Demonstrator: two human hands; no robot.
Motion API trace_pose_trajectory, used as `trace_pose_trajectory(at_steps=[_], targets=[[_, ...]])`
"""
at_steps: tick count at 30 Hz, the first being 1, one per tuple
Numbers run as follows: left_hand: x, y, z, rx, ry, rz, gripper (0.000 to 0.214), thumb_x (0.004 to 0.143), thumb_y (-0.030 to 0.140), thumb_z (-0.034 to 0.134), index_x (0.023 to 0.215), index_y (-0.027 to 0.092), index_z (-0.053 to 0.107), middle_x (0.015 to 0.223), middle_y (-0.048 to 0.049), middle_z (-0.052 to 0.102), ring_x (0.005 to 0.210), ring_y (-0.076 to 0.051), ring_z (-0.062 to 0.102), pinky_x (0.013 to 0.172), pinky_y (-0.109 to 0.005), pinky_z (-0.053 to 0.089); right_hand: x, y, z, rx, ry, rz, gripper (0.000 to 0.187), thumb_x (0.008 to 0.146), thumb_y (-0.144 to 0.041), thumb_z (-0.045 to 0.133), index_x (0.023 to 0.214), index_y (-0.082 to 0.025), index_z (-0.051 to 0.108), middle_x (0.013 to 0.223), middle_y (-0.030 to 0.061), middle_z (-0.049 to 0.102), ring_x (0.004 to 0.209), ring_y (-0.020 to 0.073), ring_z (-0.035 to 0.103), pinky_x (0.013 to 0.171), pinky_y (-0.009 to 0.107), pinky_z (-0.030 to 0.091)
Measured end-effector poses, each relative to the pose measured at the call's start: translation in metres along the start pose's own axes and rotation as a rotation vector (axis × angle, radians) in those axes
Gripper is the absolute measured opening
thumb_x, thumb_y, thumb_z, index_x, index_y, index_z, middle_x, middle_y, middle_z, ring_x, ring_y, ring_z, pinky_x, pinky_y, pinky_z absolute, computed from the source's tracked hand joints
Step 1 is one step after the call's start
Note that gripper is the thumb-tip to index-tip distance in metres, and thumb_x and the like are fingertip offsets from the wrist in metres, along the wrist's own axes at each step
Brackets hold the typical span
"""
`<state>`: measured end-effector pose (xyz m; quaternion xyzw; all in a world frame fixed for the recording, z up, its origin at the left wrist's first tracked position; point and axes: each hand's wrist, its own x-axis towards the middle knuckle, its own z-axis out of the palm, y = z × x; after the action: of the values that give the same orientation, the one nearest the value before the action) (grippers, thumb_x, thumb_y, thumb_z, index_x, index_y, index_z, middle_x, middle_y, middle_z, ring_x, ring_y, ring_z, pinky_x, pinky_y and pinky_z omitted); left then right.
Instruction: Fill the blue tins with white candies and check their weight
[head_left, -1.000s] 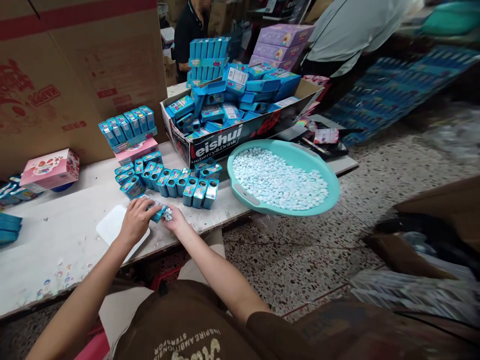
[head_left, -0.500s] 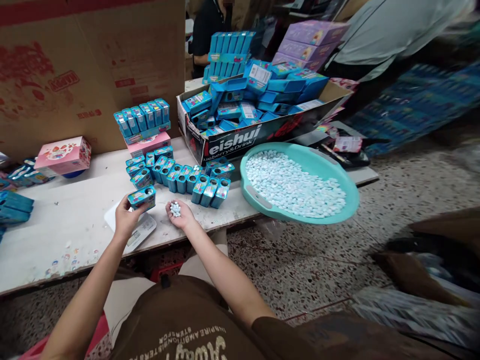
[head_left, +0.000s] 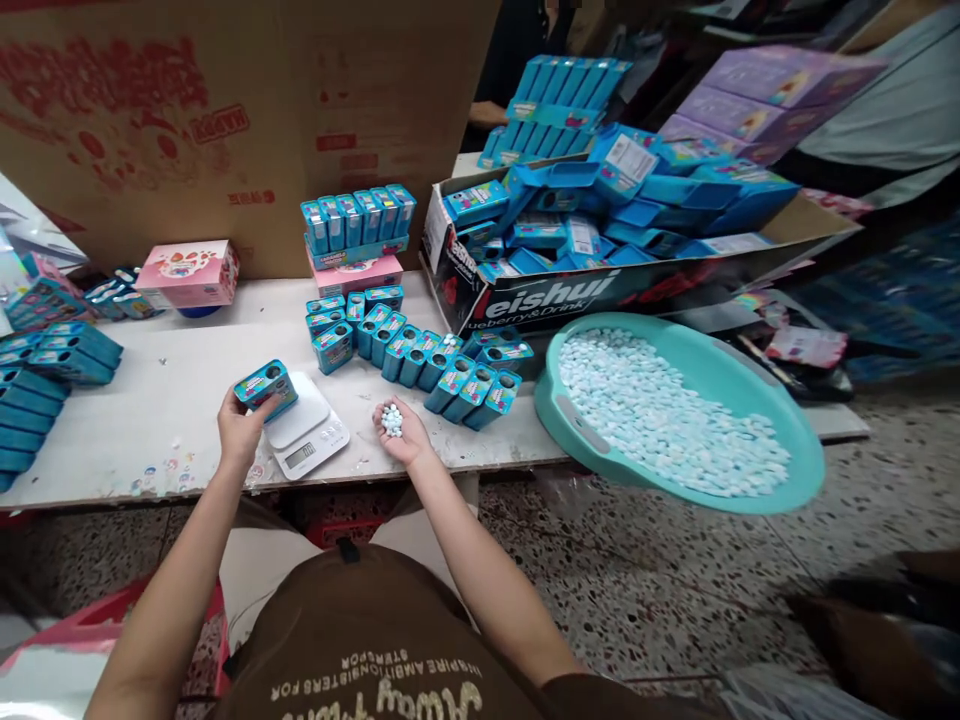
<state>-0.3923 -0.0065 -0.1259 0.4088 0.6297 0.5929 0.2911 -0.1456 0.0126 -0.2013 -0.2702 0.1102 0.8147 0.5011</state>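
Observation:
My left hand (head_left: 241, 428) holds a small blue tin (head_left: 265, 386) with its top open, lifted just above the left edge of a white kitchen scale (head_left: 306, 428). My right hand (head_left: 401, 432) rests palm up on the white table (head_left: 150, 420), cupped around a small heap of pale blue-white candies (head_left: 391, 418). A row of several open blue tins (head_left: 420, 360) stands just beyond both hands. To the right, a teal basin (head_left: 720, 375) full of the same candies overhangs the table edge.
A cardboard tray marked "eishui" (head_left: 570, 295) holds piled blue tins. Packed blue tins sit on a pink box (head_left: 356, 270). Another pink box (head_left: 187, 272) and blue lids (head_left: 45, 370) lie at left. A big carton (head_left: 225, 110) stands behind. Other people stand at the back.
My left hand lifted the tin away from my right hand and over to the left, uncovering the scale. My right hand turned palm up with candies in it. The camera view swung left.

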Motion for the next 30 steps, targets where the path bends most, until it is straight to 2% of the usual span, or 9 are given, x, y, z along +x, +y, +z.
trace_pose_trajectory(at_steps=[3,7,11,13,16,21,25,30], targets=[[0.000,-0.006,0.001,0.028,-0.007,0.013,0.052,0.049,0.035,0.081,0.093,0.015,0.060,0.086,-0.0024,0.066,0.078,-0.015,0.061,0.077,-0.029,0.050,-0.004,0.002,0.004,0.005,0.109,-0.004,0.029,0.091,-0.020,0.045,0.064,-0.015,0.054,0.054,-0.0012,0.061,0.052,0.0080,0.060,0.053,0.019,0.056],[-0.001,-0.016,0.001,0.050,-0.046,0.016,0.051,0.053,0.038,0.080,0.095,0.016,0.061,0.088,-0.0032,0.065,0.080,-0.016,0.061,0.078,-0.031,0.050,-0.006,0.002,0.006,-0.024,0.121,-0.005,0.029,0.091,-0.021,0.045,0.064,-0.015,0.055,0.056,-0.0001,0.061,0.054,0.0077,0.061,0.054,0.018,0.056],[-0.007,-0.019,-0.006,0.142,-0.082,0.106,0.063,0.058,0.038,0.078,0.114,0.020,0.056,0.111,-0.0074,0.062,0.101,-0.021,0.058,0.091,-0.035,0.045,-0.007,0.002,0.005,-0.038,0.119,0.002,0.029,0.091,-0.021,0.045,0.065,-0.015,0.055,0.057,-0.0001,0.061,0.056,0.0079,0.061,0.054,0.018,0.056],[-0.011,-0.021,-0.017,0.214,-0.042,0.187,0.069,0.063,0.038,0.076,0.124,0.023,0.048,0.120,-0.0083,0.057,0.112,-0.021,0.053,0.099,-0.036,0.040,-0.008,0.002,0.005,-0.039,0.122,0.006,0.030,0.092,-0.022,0.044,0.065,-0.015,0.055,0.057,0.0002,0.061,0.055,0.0079,0.061,0.054,0.018,0.056],[-0.018,-0.031,-0.042,0.303,0.116,0.261,0.055,0.078,0.040,0.063,0.126,0.021,0.045,0.116,-0.0087,0.059,0.113,-0.019,0.052,0.102,-0.038,0.035,-0.011,0.003,0.008,-0.037,0.140,0.010,0.032,0.093,-0.023,0.042,0.064,-0.015,0.055,0.057,0.0008,0.061,0.054,0.0077,0.060,0.053,0.018,0.055],[-0.036,-0.060,-0.080,0.393,0.337,0.236,0.037,0.090,0.041,0.042,0.117,0.017,0.049,0.104,-0.0085,0.062,0.104,-0.017,0.055,0.097,-0.036,0.037,-0.013,0.003,0.010,-0.029,0.158,0.018,0.034,0.093,-0.024,0.041,0.064,-0.015,0.054,0.057,0.0012,0.061,0.054,0.0079,0.061,0.052,0.017,0.055],[-0.046,-0.074,-0.085,0.438,0.407,0.243,0.035,0.093,0.039,0.033,0.113,0.016,0.050,0.098,-0.0080,0.063,0.100,-0.017,0.056,0.095,-0.035,0.039,-0.012,0.003,0.007,-0.030,0.159,0.023,0.032,0.092,-0.024,0.042,0.064,-0.015,0.055,0.058,0.0006,0.061,0.056,0.0076,0.061,0.053,0.017,0.055],[-0.046,-0.077,-0.078,0.631,0.367,0.230,0.032,0.092,0.037,0.037,0.105,0.016,0.057,0.096,-0.0085,0.065,0.096,-0.019,0.058,0.091,-0.035,0.040,-0.013,0.003,0.003,-0.066,0.160,0.012,0.032,0.092,-0.024,0.043,0.063,-0.016,0.054,0.057,0.0008,0.060,0.055,0.0079,0.060,0.051,0.017,0.055]])
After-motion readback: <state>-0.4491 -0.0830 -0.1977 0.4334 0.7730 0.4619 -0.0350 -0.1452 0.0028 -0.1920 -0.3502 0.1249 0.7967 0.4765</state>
